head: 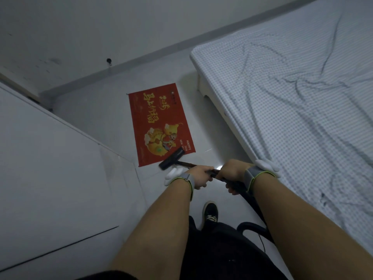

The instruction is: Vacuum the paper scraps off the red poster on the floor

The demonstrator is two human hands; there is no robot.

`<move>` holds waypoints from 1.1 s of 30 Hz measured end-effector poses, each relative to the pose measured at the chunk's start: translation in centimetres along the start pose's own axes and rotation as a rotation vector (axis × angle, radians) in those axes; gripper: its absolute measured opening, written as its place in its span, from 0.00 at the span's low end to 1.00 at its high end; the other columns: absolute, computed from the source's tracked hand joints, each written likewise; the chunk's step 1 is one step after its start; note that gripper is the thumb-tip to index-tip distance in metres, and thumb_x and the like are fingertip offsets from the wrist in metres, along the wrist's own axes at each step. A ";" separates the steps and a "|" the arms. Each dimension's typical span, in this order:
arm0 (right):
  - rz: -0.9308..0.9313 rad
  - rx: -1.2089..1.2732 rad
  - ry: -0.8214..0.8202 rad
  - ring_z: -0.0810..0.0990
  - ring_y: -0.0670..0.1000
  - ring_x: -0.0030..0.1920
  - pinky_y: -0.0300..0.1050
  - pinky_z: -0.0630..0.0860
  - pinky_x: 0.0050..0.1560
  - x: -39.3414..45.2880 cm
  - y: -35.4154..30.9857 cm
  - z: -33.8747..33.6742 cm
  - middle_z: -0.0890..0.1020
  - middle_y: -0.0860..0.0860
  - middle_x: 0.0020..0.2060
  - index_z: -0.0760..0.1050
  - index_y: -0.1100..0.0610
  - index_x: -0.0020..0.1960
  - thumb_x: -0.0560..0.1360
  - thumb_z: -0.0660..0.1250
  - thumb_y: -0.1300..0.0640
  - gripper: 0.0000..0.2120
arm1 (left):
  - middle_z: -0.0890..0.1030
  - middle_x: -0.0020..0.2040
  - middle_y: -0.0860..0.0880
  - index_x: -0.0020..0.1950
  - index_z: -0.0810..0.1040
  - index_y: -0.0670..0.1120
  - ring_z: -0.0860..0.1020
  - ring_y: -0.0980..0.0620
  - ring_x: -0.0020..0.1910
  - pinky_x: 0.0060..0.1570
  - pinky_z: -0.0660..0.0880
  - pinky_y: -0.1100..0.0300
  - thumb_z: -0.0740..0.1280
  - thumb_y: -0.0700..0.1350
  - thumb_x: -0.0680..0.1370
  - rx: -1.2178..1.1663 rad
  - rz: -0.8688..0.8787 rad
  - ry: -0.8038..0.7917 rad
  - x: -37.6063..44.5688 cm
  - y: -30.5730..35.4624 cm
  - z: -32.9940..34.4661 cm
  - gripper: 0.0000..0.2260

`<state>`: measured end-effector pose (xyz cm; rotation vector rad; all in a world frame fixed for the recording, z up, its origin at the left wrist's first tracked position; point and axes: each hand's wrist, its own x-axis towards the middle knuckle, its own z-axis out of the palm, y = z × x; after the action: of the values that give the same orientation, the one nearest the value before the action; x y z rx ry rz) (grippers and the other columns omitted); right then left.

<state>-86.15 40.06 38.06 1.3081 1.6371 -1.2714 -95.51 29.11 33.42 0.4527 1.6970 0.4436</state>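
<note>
A red poster with gold characters and a cartoon lies flat on the pale floor beside the bed. The black vacuum head sits on the poster's near right corner, its dark wand running back to my hands. My left hand grips the wand in front, and my right hand grips the handle just behind it. One small white paper scrap lies near the poster's far edge.
A bed with a blue checked sheet fills the right side. A white cabinet or door panel stands at the left. The vacuum's black hose loops on the floor by my shoe. A grey skirting board runs along the far wall.
</note>
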 end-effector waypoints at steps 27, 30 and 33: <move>-0.185 0.048 0.093 0.80 0.57 0.23 0.45 0.79 0.28 5.2 -12.6 -2.4 0.81 0.62 0.31 0.79 0.68 0.52 0.78 0.67 0.60 0.10 | 0.77 0.66 0.40 0.80 0.55 0.55 0.76 0.39 0.63 0.59 0.74 0.52 0.60 0.41 0.81 0.230 0.079 0.266 5.0 1.7 -11.5 0.29; -0.156 0.065 0.091 0.81 0.57 0.24 0.46 0.80 0.29 6.5 -14.8 -2.3 0.82 0.62 0.33 0.79 0.67 0.53 0.78 0.67 0.59 0.10 | 0.77 0.67 0.41 0.80 0.55 0.56 0.76 0.39 0.63 0.60 0.74 0.52 0.60 0.41 0.81 0.231 0.079 0.243 6.1 1.3 -13.8 0.29; -0.120 0.073 0.084 0.81 0.56 0.23 0.46 0.80 0.29 7.7 -17.7 -2.3 0.82 0.62 0.33 0.79 0.67 0.54 0.78 0.66 0.59 0.11 | 0.75 0.69 0.41 0.79 0.57 0.56 0.76 0.39 0.64 0.62 0.73 0.51 0.60 0.42 0.81 0.231 0.064 0.200 7.7 1.4 -16.9 0.28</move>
<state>-105.04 44.22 36.52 1.3400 1.7650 -1.3750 -113.30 33.61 30.52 0.6499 1.9420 0.3496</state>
